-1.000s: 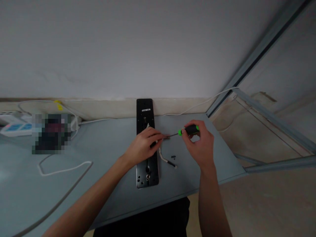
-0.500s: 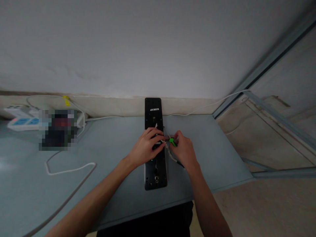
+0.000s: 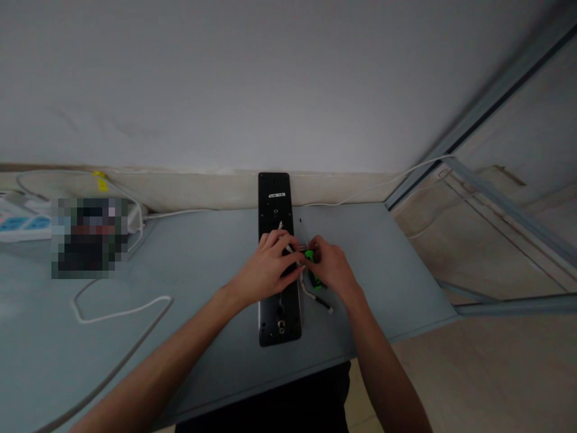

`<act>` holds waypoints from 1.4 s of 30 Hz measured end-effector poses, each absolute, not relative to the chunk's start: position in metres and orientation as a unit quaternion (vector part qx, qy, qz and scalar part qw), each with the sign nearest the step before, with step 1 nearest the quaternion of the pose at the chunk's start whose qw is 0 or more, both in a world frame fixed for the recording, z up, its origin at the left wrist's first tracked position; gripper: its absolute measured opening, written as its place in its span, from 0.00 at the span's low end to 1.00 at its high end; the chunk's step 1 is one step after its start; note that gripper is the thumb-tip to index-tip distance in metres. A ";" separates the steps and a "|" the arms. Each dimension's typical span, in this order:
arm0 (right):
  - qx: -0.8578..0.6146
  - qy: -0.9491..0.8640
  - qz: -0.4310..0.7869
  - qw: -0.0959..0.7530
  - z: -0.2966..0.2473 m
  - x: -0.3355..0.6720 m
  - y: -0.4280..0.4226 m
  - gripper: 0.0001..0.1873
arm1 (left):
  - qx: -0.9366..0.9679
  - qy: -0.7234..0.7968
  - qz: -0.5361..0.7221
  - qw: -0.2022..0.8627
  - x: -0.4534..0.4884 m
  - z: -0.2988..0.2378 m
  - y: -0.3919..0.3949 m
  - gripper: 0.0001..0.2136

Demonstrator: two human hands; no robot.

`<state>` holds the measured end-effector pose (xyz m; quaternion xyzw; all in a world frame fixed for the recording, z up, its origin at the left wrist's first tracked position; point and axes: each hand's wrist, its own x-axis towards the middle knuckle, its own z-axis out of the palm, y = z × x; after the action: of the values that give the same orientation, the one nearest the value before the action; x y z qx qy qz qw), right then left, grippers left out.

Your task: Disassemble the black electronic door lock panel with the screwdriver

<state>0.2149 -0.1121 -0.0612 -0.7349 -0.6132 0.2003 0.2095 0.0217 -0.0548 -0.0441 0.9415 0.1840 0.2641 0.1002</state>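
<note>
A long black panel (image 3: 280,325) lies on the table, its far end towards the wall and its screw-holed face up. My left hand (image 3: 270,264) rests across its middle, thumb and fingers closed on a thin whitish cable (image 3: 307,292). The cable's plug end lies on the table to the right of the panel. Close beside the panel's right edge, my right hand (image 3: 331,267) is closed around a small green-and-black screwdriver (image 3: 314,278). Between the fingertips of both hands is a narrow piece, too small and covered to make out.
A small dark bit (image 3: 300,220) lies right of the panel. At the left are a white power strip (image 3: 27,231) and a blurred-out dark object (image 3: 90,240). A grey-white cord (image 3: 121,313) loops over the table (image 3: 202,240). A metal frame (image 3: 505,198) stands at the right.
My right hand has turned the screwdriver, so its handle now points down towards the table. The cable's plug end has come into view. The whole scene has shifted slightly left.
</note>
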 end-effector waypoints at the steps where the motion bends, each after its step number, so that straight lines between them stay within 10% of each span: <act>1: -0.732 -0.615 0.204 0.213 -0.061 0.216 -0.112 0.11 | 0.944 0.187 0.254 0.094 0.024 -0.044 -0.056 0.07; 42: -0.657 -0.662 0.247 0.264 -0.071 0.275 -0.174 0.10 | 0.991 0.120 0.051 0.025 0.071 -0.038 -0.080 0.06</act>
<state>0.2747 -0.1739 -0.0706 -0.6571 -0.6615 0.2466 0.2640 0.0708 -0.0805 -0.0379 0.9912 0.1197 0.0511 0.0252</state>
